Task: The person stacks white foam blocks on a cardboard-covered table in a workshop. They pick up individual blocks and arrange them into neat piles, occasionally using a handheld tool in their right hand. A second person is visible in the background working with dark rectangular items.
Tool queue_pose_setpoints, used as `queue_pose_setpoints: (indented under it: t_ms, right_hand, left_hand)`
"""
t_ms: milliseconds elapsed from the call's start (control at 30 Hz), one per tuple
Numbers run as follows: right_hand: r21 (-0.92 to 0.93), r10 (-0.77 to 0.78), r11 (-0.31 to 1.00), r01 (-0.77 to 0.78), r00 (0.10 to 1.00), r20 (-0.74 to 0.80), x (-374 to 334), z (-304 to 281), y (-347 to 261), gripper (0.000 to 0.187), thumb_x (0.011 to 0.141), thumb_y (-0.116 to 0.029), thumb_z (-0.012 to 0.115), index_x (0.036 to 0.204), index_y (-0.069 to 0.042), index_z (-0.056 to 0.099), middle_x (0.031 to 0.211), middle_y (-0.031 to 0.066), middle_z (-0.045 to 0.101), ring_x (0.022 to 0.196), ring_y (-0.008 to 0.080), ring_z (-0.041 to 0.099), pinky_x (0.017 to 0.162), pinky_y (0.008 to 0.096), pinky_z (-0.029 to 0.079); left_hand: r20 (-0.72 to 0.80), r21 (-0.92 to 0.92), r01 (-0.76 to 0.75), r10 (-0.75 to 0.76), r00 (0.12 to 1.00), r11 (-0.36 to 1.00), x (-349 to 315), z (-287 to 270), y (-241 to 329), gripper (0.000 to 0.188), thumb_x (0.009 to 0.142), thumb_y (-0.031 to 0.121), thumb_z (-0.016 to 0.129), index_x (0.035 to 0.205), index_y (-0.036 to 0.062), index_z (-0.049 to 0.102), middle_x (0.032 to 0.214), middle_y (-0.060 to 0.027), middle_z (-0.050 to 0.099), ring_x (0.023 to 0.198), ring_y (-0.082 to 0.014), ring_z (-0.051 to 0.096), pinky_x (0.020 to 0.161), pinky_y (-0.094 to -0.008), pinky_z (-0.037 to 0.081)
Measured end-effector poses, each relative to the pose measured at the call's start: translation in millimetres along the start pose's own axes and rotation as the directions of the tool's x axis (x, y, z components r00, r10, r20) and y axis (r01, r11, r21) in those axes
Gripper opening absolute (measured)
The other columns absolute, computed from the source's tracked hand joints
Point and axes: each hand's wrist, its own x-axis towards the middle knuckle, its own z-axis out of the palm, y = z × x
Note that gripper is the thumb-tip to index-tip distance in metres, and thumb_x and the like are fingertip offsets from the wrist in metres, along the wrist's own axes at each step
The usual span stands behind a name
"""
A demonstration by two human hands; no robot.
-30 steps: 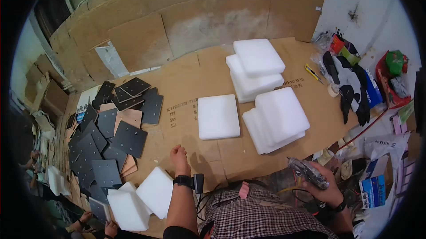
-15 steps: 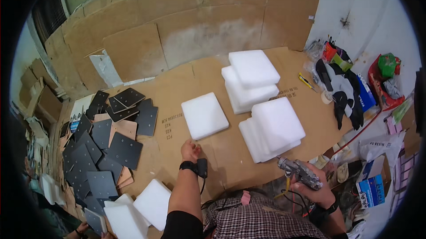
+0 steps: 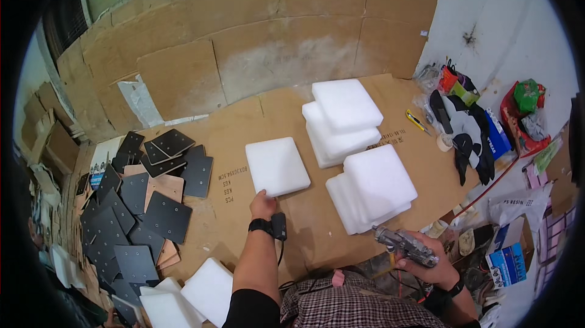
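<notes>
A square white foam block [image 3: 278, 166] lies flat on the cardboard-covered table in front of me. My left hand [image 3: 263, 206] is at its near left corner, thumb against the edge and the other fingers curled, partly hidden. In my right hand [image 3: 436, 264] is a grey, stained spray gun [image 3: 405, 246] with a hose below it, its nozzle pointing left. Just beyond the nozzle stands a stack of white foam blocks [image 3: 381, 181]. Another foam stack [image 3: 347, 108] rises behind that one.
Black drilled panels [image 3: 167, 215] are heaped on the left. More foam blocks [image 3: 208, 288] lie near the lower left, by another person's hand [image 3: 111, 317]. A yellow utility knife [image 3: 417, 121], a tape roll [image 3: 444, 142] and black-grey gloves [image 3: 466, 139] sit at right. Cardboard sheets [image 3: 286, 35] line the back.
My left hand has reached the foam block's near corner. My right hand and the spray gun have shifted slightly left, and the whole view has tilted a little.
</notes>
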Motion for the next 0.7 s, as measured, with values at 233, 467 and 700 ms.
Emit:
queue_pose_setpoints:
  t_ms: [233,467,700]
  right_hand:
    - [0.146,0.051,0.988,-0.043,0.997,-0.054,18.4,0.2,8.3,0.051,0.079,-0.011,0.071,0.122,0.003,0.048,0.088,0.0049,0.063,0.08,0.0104,0.059,0.073,0.0257,0.049]
    - [0.309,0.09,0.942,-0.134,0.984,0.152,34.7,-7.8,29.1,0.052,0.078,-0.009,0.069,0.123,0.003,0.047,0.088,0.0064,0.06,0.078,0.0136,0.059,0.074,0.0278,0.051]
    - [0.175,-0.004,0.981,-0.087,0.886,0.463,67.7,-18.4,59.4,0.057,0.077,-0.004,0.066,0.129,0.001,0.042,0.094,0.0085,0.062,0.086,0.0137,0.06,0.077,0.0287,0.05]
  left_hand:
    - [0.101,-0.022,-0.149,0.15,0.983,0.989,-44.2,-1.0,14.2,0.021,0.089,0.018,0.058,0.103,0.0033,0.053,0.094,-0.0082,0.058,0.078,-0.0191,0.057,0.064,-0.0289,0.05]
    - [0.037,-0.089,-0.451,0.455,0.89,0.888,-184.8,-84.7,25.6,0.024,0.09,0.017,0.058,0.107,0.0032,0.051,0.099,-0.0097,0.058,0.086,-0.0214,0.058,0.075,-0.0337,0.051]
    - [-0.394,-0.108,-0.715,0.63,0.669,0.691,-315.4,-248.3,-28.5,0.041,0.089,0.017,0.059,0.125,0.0097,0.042,0.104,-0.0095,0.059,0.081,-0.0227,0.06,0.068,-0.0341,0.053]
